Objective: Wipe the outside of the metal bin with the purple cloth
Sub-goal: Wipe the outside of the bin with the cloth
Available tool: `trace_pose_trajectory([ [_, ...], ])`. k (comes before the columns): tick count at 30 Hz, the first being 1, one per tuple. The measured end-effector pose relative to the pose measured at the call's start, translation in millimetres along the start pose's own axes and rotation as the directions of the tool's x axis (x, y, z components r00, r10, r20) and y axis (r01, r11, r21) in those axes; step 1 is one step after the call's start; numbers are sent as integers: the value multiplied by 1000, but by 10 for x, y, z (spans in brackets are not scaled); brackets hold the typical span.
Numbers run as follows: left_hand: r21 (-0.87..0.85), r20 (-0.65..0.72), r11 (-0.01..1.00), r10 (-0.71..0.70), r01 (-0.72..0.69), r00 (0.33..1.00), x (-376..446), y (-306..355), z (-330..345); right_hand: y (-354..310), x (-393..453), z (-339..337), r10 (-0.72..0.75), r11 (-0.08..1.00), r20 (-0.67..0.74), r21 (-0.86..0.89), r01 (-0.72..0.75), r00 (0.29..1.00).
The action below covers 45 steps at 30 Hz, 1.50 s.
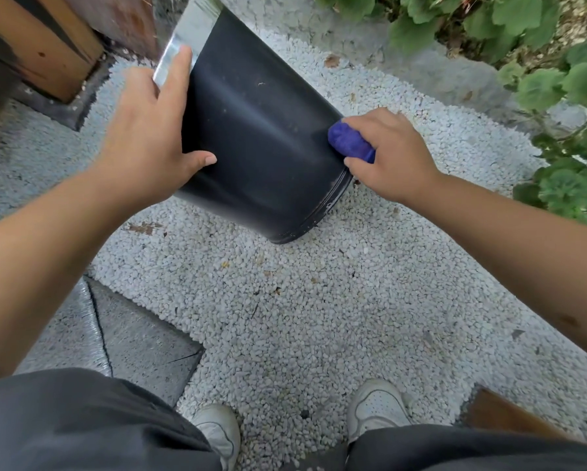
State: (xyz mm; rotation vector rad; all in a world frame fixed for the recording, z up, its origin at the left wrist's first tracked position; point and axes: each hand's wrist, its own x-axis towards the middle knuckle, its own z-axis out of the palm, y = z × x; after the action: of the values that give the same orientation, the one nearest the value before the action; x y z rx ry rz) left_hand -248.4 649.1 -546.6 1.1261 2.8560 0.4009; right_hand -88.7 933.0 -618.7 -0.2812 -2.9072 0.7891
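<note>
A dark metal bin (pixel 261 130) with a shiny silver upper band stands tilted on white gravel, its base resting on the stones at the lower right. My left hand (pixel 149 137) grips the bin's left side, fingers reaching up onto the silver band and thumb pressed on the dark wall. My right hand (pixel 387 154) holds a bunched purple cloth (pixel 350 142) against the bin's right wall, just above the base rim.
White gravel (pixel 285 317) covers the ground around my white shoes (pixel 377 406). Grey paving slabs (pixel 132 341) lie at the lower left. A wooden post (pixel 47 45) stands at the upper left. Green plants (pixel 557 79) line the right edge behind a concrete kerb.
</note>
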Motion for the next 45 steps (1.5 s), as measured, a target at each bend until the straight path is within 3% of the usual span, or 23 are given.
trace_pose_trajectory([
  [3, -14, 4, 1000, -26, 26, 1000, -1, -10, -4, -161, -125, 110, -128, 986, 40, -101, 131, 991],
  [5, -15, 7, 999, -35, 35, 999, 15, -3, -7, -339, -320, 310, -230, 949, 177, -177, 261, 957],
  [7, -2, 15, 999, -32, 32, 999, 46, 1, -7, -485, -592, 525, -307, 918, 402, -115, 380, 863],
  [8, -4, 22, 1000, -31, 31, 999, 54, -1, -5, -531, -723, 599, -337, 904, 526, -52, 425, 781],
  [10, -24, 21, 999, -28, 29, 999, 73, -25, 0, -535, -836, 642, -414, 872, 632, 69, 485, 655],
  [11, -36, 20, 999, -30, 30, 999, 72, -50, 5, -536, -804, 602, -442, 873, 587, 109, 475, 678],
  [13, -62, 20, 997, -38, 39, 999, 48, -116, 14, -554, -643, 442, -390, 920, 394, 139, 366, 832],
  [15, -89, 21, 994, -56, 57, 998, 28, -173, 31, -546, -436, 220, -236, 959, 126, 188, 211, 964],
  [16, -100, 20, 993, -67, 69, 998, 24, -196, 39, -531, -317, 95, -117, 964, -2, 240, 114, 993],
  [18, -113, 22, 990, -86, 88, 996, 23, -236, 49, -423, -51, -132, 106, 942, -208, 335, -31, 973],
  [20, -125, 27, 988, -85, 88, 996, -1, -259, 46, -271, 238, -261, 237, 937, -313, 323, -131, 920],
  [22, -125, 28, 989, -71, 74, 997, -25, -262, 42, -143, 477, -256, 282, 936, -249, 283, -208, 927],
  [25, -126, 32, 990, -58, 62, 998, -57, -238, 34, -66, 563, -26, 203, 960, -23, 200, -194, 979],
  [32, -74, 52, 997, -29, 32, 998, -103, -162, 7, -58, 181, 68, 51, 983, -132, 182, -26, 990],
  [39, 0, 42, 1000, 6, -6, 999, -48, -43, -12, -184, -149, 142, -116, 989, -108, 77, 124, 987],
  [41, 18, 45, 1000, 1, -1, 999, -41, -30, -10, -269, -187, 206, -232, 973, -63, -23, 231, 971],
  [45, 25, 45, 1000, 0, -1, 999, 36, -10, -2, -502, -370, 496, -391, 889, 177, -180, 420, 903],
])
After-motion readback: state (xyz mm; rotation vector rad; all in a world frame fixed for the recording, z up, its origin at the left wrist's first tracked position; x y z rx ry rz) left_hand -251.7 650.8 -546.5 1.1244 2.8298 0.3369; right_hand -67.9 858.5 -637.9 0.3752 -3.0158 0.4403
